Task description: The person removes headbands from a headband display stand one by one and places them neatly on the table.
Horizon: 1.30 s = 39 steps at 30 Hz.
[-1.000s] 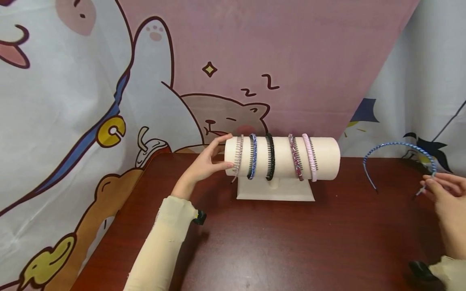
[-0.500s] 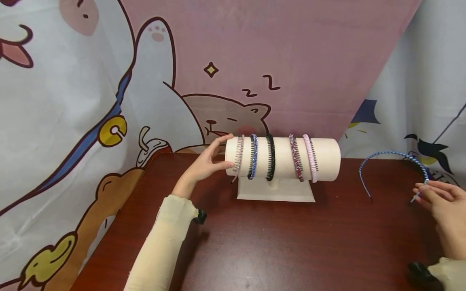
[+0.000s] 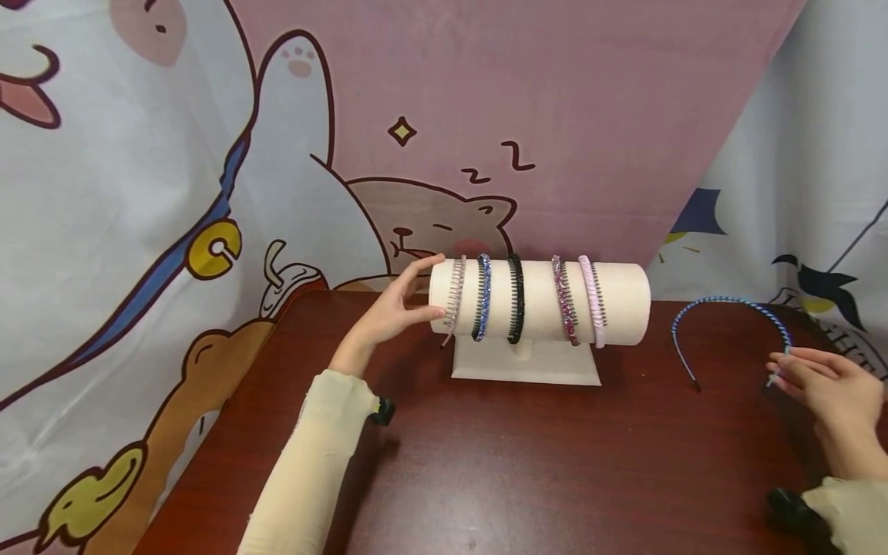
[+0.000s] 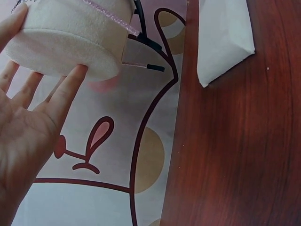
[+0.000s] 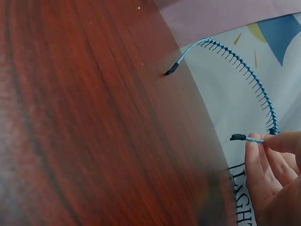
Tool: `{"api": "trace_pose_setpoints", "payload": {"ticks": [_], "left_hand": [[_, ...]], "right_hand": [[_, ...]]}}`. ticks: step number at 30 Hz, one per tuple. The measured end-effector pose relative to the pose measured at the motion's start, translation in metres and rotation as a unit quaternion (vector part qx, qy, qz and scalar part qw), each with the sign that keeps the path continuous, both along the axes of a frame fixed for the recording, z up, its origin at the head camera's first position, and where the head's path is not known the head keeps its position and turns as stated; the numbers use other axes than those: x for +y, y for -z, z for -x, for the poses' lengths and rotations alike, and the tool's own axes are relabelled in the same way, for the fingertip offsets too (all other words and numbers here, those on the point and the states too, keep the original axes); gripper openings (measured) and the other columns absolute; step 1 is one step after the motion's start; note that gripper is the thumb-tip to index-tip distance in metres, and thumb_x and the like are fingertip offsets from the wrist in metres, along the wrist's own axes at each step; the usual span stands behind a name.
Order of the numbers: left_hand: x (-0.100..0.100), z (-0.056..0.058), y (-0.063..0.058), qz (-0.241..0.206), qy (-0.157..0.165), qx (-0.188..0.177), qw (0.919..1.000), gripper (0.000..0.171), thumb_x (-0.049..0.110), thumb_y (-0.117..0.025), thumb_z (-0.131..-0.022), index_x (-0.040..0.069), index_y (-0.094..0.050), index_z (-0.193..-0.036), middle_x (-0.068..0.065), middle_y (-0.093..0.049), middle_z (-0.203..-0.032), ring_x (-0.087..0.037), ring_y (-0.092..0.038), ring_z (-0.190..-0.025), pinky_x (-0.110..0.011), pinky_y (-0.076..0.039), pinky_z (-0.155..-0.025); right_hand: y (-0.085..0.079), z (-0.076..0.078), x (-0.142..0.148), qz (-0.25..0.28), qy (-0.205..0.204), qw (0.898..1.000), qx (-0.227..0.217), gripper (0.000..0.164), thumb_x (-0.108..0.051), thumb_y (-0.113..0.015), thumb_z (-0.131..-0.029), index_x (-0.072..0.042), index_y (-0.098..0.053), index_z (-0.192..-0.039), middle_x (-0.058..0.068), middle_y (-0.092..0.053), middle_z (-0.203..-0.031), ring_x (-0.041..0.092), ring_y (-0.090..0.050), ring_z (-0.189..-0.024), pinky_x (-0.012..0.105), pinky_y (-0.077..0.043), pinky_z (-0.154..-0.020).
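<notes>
A cream headband display stand [image 3: 540, 301], a horizontal padded roll on a flat base [image 3: 525, 370], stands upright on the table. My left hand [image 3: 395, 308] holds the roll's left end, thumb in front and index finger at the top; in the left wrist view the fingers [image 4: 70, 92] spread across that end. To the right, my right hand [image 3: 832, 385] pinches a blue wrapped headband [image 3: 731, 300] near one tip, between thumb and fingers. That headband arches in the air, and small comb teeth line its inside in the right wrist view.
Several headbands ring the roll: pale pink [image 3: 455, 297] at the left, then blue glitter [image 3: 485, 299], black [image 3: 516, 301], pink-red glitter [image 3: 564, 301] and light pink [image 3: 593, 302]. The dark red table [image 3: 527, 462] meets a cartoon-printed cloth [image 3: 590, 116] behind.
My right hand has carried the blue headband leftward and slightly lower, closer to the stand. The left hand and the stand have stayed in place.
</notes>
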<state>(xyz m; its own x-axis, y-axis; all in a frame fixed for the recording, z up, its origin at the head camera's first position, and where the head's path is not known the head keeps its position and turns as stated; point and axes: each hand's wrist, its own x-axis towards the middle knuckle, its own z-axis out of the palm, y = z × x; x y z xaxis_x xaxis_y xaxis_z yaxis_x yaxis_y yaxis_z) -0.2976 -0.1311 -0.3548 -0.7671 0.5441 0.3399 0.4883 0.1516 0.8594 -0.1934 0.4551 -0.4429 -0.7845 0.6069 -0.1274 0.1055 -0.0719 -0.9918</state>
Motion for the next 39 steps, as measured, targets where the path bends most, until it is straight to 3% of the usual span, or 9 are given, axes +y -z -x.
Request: {"api": "trace_pose_setpoints", "payload": {"ticks": [11,16,20,27,31,39], "left_hand": [[0.001,0.001,0.001,-0.003,-0.004,0.004,1.0000,0.078,-0.003,-0.071,-0.087,0.013,-0.033,-0.154,-0.008,-0.037,-0.156,-0.037,-0.048,-0.133,-0.049,-0.049,-0.100],[0.002,0.001,0.001,-0.001,-0.005,0.001,1.0000,0.078,-0.002,-0.070,-0.088,0.012,-0.032,-0.154,-0.006,-0.036,-0.157,-0.036,-0.048,-0.134,-0.045,-0.053,-0.095],[0.002,0.001,0.002,-0.005,-0.005,-0.004,1.0000,0.078,-0.002,-0.069,-0.088,0.011,-0.031,-0.154,-0.006,-0.037,-0.156,-0.038,-0.048,-0.134,-0.043,-0.056,-0.090],[0.002,-0.001,0.002,-0.007,-0.009,-0.007,0.9999,0.077,-0.002,-0.070,-0.088,0.017,-0.033,-0.154,-0.004,-0.037,-0.156,-0.034,-0.048,-0.135,-0.044,-0.055,-0.092],[0.002,-0.002,0.001,-0.008,-0.011,-0.007,0.9999,0.077,-0.002,-0.070,-0.088,0.018,-0.034,-0.154,-0.003,-0.037,-0.156,-0.032,-0.049,-0.134,-0.043,-0.056,-0.091],[0.002,-0.001,0.002,-0.010,-0.010,-0.004,0.9999,0.077,-0.003,-0.069,-0.088,0.014,-0.033,-0.154,-0.003,-0.035,-0.157,-0.037,-0.046,-0.136,-0.042,-0.056,-0.091]], "right_hand": [[0.006,0.017,0.008,0.031,-0.024,0.998,-0.043,0.023,-0.006,-0.061,-0.096,-0.026,-0.063,-0.084,-0.021,-0.065,-0.058,0.000,-0.067,-0.053,0.020,-0.054,-0.049],[0.010,0.022,0.014,0.051,-0.019,0.997,-0.059,0.025,-0.005,-0.063,-0.094,-0.025,-0.064,-0.079,-0.017,-0.065,-0.055,0.002,-0.067,-0.051,0.021,-0.055,-0.049],[0.014,0.025,0.016,0.056,-0.021,0.996,-0.064,0.025,-0.005,-0.064,-0.094,-0.025,-0.064,-0.078,-0.017,-0.065,-0.055,0.002,-0.067,-0.051,0.021,-0.054,-0.049],[0.010,0.025,0.008,0.055,-0.026,0.997,-0.048,0.033,0.001,-0.057,-0.095,-0.024,-0.064,-0.074,-0.017,-0.065,-0.054,0.001,-0.066,-0.051,0.020,-0.054,-0.048],[0.008,0.028,0.006,0.053,-0.022,0.996,-0.061,0.038,0.001,-0.053,-0.097,-0.025,-0.064,-0.071,-0.018,-0.064,-0.053,-0.001,-0.065,-0.050,0.019,-0.053,-0.047],[0.013,0.036,0.008,0.057,-0.040,0.996,-0.047,0.042,0.000,-0.058,-0.096,-0.026,-0.067,-0.064,-0.015,-0.066,-0.054,0.001,-0.066,-0.051,0.020,-0.054,-0.048]]}}
